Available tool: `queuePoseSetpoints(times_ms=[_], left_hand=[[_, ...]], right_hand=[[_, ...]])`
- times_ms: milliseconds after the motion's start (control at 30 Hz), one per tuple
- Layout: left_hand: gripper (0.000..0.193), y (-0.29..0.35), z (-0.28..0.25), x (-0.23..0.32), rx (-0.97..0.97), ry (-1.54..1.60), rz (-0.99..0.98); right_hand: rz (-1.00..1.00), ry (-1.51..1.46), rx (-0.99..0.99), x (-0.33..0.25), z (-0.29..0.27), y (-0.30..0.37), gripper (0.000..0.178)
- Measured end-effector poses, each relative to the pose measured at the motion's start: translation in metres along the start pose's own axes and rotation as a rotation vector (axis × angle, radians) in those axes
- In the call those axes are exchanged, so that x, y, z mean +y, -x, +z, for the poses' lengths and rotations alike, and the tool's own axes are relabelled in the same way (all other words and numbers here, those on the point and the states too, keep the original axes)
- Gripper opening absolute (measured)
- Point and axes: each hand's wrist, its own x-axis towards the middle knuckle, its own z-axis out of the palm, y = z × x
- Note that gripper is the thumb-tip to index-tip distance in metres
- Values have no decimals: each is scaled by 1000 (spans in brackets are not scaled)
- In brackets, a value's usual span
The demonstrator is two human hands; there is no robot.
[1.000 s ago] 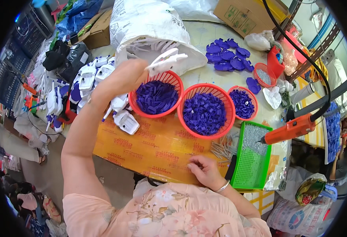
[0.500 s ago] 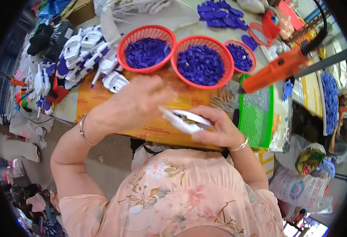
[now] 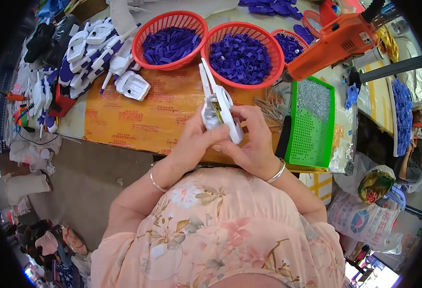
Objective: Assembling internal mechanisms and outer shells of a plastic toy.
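The fingers of both hands are gripping a white plastic shell (image 3: 226, 111) at the middle of the frame, just right of centre. The left hand (image 3: 195, 143) is pressing its thumb against the shell's lower end, while the right hand (image 3: 255, 143) is holding the right side between thumb and bent fingers. The shell is standing tilted, its narrow end pointing up toward the baskets, and something yellow is showing between its two white halves. Below it, an orange-brown work surface (image 3: 139, 115) is spreading leftward. Another white shell (image 3: 132, 85) is lying left of centre, beside a heap of white-and-purple pieces (image 3: 93, 53) in the upper left. Across the top, three red baskets are holding purple parts: a left basket (image 3: 165, 67), a middle basket (image 3: 244, 86) and a smaller right basket (image 3: 287, 32). Right of the hands, thin rods (image 3: 273, 102) are lying near a green tray (image 3: 308, 141) containing small silvery pieces (image 3: 314, 98). An orange power driver (image 3: 335, 47) is hanging over the upper right.
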Motion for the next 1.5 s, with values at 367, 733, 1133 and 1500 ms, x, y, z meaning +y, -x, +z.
queuePoseSetpoints(times_ms=[367, 733, 1133, 1500], left_hand=[[50, -3, -20, -14, -39, 588, -194], [50, 0, -23, -4, 56, 450, -116], [43, -3, -8, -10, 106, 178, -30], [56, 1, -14, -10, 18, 394, -75]], right_hand=[[520, -602, 201, 9, -5, 15, 26], [502, -650, 225, 11, -2, 21, 20], [-29, -19, -1, 1, -2, 12, 24], [249, -175, 109, 9, -2, 17, 17]])
